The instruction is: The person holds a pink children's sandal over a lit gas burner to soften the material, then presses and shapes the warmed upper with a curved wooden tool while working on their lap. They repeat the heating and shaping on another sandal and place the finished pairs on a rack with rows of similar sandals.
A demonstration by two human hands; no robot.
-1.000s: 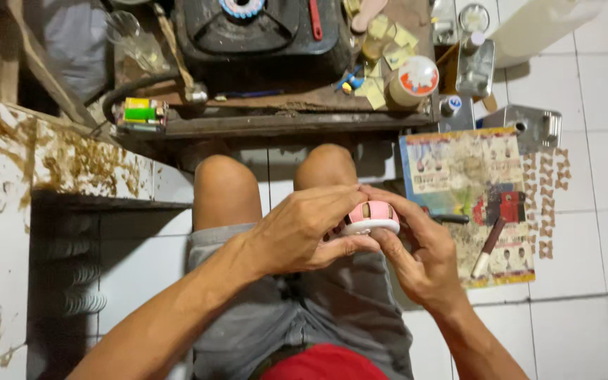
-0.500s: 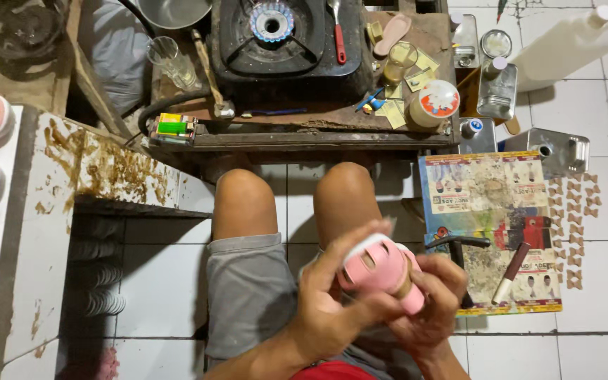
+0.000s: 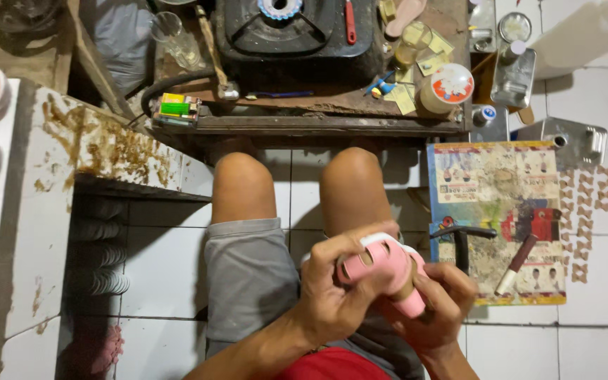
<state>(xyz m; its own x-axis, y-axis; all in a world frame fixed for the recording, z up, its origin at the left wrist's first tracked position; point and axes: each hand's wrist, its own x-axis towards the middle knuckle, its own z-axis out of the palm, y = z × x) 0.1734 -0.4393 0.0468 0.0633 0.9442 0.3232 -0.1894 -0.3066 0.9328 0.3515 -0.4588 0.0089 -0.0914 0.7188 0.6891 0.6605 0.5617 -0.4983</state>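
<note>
Pink sandal [image 3: 383, 271] w/ white edging is held over the person's lap, just above the right knee. Left hand [image 3: 336, 295] wraps it from the left, fingers curled over the top, gripping it. Right hand [image 3: 436, 302] clasps its lower right end from below, thumb on the sole. Both hands touch each other around the sandal.

On the floor just right of the hands: printed cardboard sheet [image 3: 497, 211] w/ a black tool [image 3: 461, 243] and a brown-handled tool [image 3: 515, 264] on its lower part. Ahead of the knees, a low wooden surface [image 3: 318, 119] carries a gas stove [image 3: 293, 32] at the far edge, a lighter pack [image 3: 176, 107] at its near left corner and a round tin [image 3: 448, 88] nr the right edge.
</note>
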